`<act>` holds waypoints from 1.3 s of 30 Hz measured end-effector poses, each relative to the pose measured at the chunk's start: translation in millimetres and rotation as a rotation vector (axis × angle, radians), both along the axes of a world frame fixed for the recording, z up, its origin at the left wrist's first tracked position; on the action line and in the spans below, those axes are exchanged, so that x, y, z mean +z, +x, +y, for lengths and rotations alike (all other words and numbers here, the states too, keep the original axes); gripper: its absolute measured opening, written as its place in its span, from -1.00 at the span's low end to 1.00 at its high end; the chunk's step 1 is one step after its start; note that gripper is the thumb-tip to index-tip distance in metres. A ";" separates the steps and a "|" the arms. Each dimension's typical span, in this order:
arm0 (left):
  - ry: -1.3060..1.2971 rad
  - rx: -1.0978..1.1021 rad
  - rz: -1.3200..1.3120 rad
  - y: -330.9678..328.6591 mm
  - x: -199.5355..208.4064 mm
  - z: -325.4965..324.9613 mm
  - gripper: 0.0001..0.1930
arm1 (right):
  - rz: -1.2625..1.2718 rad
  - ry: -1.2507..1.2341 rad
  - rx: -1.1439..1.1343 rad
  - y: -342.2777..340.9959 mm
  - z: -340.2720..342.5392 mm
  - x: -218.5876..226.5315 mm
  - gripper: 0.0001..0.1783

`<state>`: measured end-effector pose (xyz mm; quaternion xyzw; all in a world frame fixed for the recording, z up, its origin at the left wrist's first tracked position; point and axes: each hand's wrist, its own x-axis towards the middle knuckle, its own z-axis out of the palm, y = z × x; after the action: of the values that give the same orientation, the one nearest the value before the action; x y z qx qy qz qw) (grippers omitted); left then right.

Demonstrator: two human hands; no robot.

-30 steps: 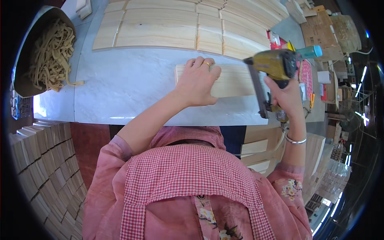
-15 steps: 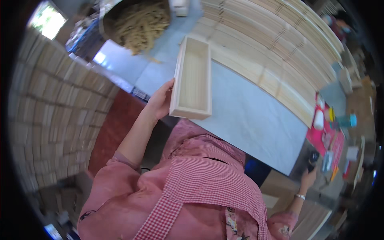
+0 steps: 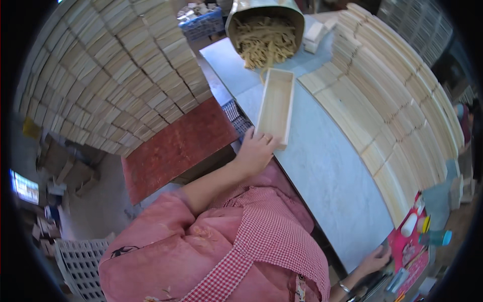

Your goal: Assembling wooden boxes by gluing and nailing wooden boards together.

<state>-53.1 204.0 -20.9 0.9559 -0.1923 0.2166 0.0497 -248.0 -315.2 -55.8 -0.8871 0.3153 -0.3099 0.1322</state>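
Observation:
A shallow, open-topped box of pale wood [image 3: 275, 108] lies lengthwise on the blue-grey tabletop, its inside facing up. My left hand [image 3: 258, 149] grips its near end, fingers over the rim. Down at the table's near right corner is my right hand [image 3: 375, 260], fingers curled by a small dark thing that I cannot make out. Just beyond the box, a tipped metal container [image 3: 303, 30] spills tan, curled strips [image 3: 266, 40] towards it.
Long stacks of pale wooden boards [image 3: 392, 105] line the table's far right side. Stacked wooden pieces [image 3: 115, 65] stand on a red board [image 3: 181, 146] at left. A white bottle [image 3: 409, 225] and a teal-capped jar [image 3: 437, 237] sit at right. A pale plastic crate [image 3: 83, 267] is lower left.
The box has gone from raised and held at its left side to lower on the tabletop, with my left hand now at its near end. The view has turned left.

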 end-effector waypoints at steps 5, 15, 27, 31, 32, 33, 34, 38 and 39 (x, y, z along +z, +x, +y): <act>-0.120 0.092 0.026 3.2 15.5 -1.7 -0.78 | 0.006 0.329 0.511 77.0 141.9 -19.5 -0.52; 0.055 0.219 -0.823 -30.3 253.5 132.4 -0.63 | 0.088 0.193 0.977 132.6 230.8 -40.5 -0.51; 0.400 0.477 -1.102 120.5 567.6 329.0 -0.63 | 0.036 -0.036 0.875 143.6 232.7 -61.9 -0.44; 0.331 0.547 -1.067 179.1 577.8 329.5 -0.63 | 0.047 -0.044 0.877 145.1 197.0 -106.2 -0.48; 0.287 0.559 -1.058 181.7 582.5 329.8 -0.63 | 0.058 -0.056 0.894 147.5 184.1 -123.3 -0.49; 0.244 0.564 -1.047 186.2 584.3 327.4 -0.62 | 0.071 -0.064 0.907 151.5 181.6 -132.9 -0.49; 0.205 0.576 -1.031 187.9 584.7 328.6 -0.62 | 0.066 -0.064 0.899 154.1 189.3 -125.6 -0.49; 0.073 0.624 -0.942 195.9 587.3 329.7 -0.60 | 0.043 -0.143 0.819 136.3 224.0 -77.3 -0.52; 0.043 0.640 -0.915 197.0 589.1 333.9 -0.59 | 0.046 -0.137 0.819 135.3 224.9 -75.3 -0.52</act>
<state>144.0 537.9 568.2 0.7758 0.1012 0.6098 -0.1265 -112.7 -90.3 -131.1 -0.9528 -0.0821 -0.2319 0.1780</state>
